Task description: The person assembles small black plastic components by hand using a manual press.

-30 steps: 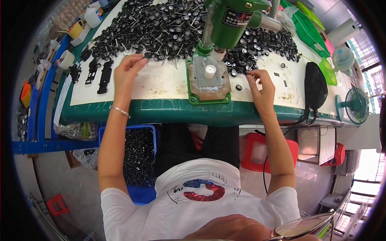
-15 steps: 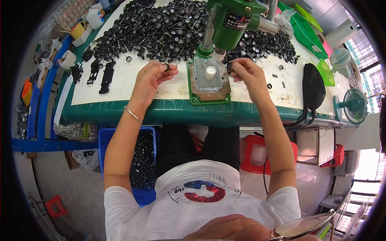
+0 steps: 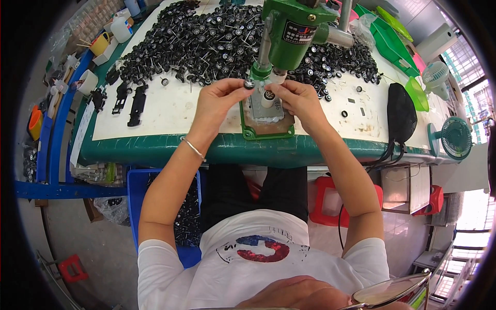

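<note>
My left hand (image 3: 223, 102) pinches a small toy wheel (image 3: 249, 83), black with a silvery hub, just left of the green bench press (image 3: 290, 36). A second toy wheel (image 3: 269, 95) sits at the top of the white post (image 3: 267, 103) on the press's base plate (image 3: 269, 129). My right hand (image 3: 299, 101) reaches in from the right, its thumb and forefinger closed at the edge of that second wheel. The press's ram hangs just behind my right fingertips. Its lower end is partly hidden by them.
A large heap of black wheels on axles (image 3: 212, 44) covers the back of the table. Black car chassis (image 3: 137, 106) lie at the left. A loose black ring (image 3: 344, 113), a black pouch-like item (image 3: 402, 111) and a green fan (image 3: 455, 138) are on the right.
Both hands have moved inward to the press, the left one with its wheel to the right. A wheel now shows on the white post, which was bare before.
</note>
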